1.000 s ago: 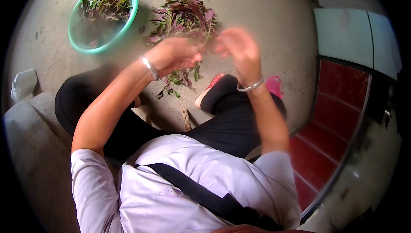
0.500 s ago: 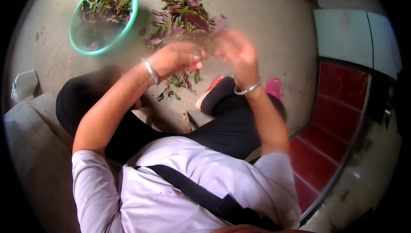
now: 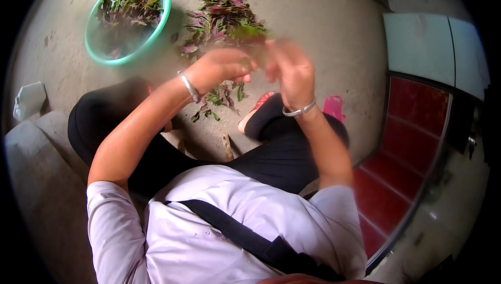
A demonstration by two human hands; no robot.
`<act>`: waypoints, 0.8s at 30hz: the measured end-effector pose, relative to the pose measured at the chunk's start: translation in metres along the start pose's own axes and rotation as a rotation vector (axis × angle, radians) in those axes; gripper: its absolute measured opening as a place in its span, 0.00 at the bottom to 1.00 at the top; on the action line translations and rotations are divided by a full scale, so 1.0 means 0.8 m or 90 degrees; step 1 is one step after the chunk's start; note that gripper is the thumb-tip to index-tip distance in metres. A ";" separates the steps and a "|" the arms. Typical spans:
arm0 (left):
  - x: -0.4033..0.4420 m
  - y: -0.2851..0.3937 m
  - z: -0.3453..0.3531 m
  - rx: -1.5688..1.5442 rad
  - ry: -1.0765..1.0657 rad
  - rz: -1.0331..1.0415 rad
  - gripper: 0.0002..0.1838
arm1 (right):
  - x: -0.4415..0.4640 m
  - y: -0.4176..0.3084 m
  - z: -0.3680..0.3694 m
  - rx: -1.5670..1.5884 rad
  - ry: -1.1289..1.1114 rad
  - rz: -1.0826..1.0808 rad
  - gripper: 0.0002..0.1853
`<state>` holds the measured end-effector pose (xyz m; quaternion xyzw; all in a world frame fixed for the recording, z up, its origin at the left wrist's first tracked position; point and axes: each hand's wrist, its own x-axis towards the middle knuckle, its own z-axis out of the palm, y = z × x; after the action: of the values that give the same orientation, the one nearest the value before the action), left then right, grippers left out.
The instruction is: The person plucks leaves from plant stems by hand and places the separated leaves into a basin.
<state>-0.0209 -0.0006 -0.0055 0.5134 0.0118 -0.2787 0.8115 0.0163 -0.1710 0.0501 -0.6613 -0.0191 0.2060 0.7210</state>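
Note:
My left hand (image 3: 225, 69) is closed, thumb and fingers pinched on a leafy green-and-purple sprig (image 3: 249, 37) that is blurred by motion. Facing it, my right hand (image 3: 293, 73) has bent fingers close to the sprig; their tips are smeared, so their grip is unclear. Beyond both hands, a pile of purple-green leafy greens (image 3: 224, 13) lies on the floor. A smaller scatter of leaves (image 3: 222, 98) is on the floor below my left hand. More such leaves (image 3: 133, 10) sit in a mint-green basin (image 3: 166, 10) at the upper left.
Bare concrete floor (image 3: 323, 18) surrounds the greens. My feet wear red sandals (image 3: 262, 100), and a pink object (image 3: 334, 107) lies beside my right knee. On the right are a pale cabinet (image 3: 420, 44) and red tiles (image 3: 412, 122). A whitish plastic container (image 3: 30, 100) is at far left.
The sprig between my hands has swung lower and to the left, its purple leaf no longer standing up by my right fingers. Both hands have shifted only slightly.

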 end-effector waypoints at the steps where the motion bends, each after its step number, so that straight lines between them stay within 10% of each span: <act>1: 0.000 0.001 0.001 0.028 0.004 0.005 0.07 | 0.000 0.001 0.001 -0.003 0.011 -0.012 0.09; 7: -0.009 0.016 0.005 0.109 0.089 0.053 0.07 | 0.000 -0.003 -0.002 -0.050 0.079 -0.085 0.11; 18: -0.003 0.008 -0.003 0.158 0.144 0.193 0.09 | -0.001 0.024 -0.030 -0.886 -0.245 -0.147 0.11; 24: -0.003 0.010 -0.013 0.183 0.157 0.135 0.09 | -0.007 0.032 -0.028 -0.823 -0.245 -0.164 0.11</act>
<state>-0.0163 0.0117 -0.0036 0.6523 0.0174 -0.1256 0.7473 0.0109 -0.1926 0.0245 -0.9028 -0.3447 0.1796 0.1841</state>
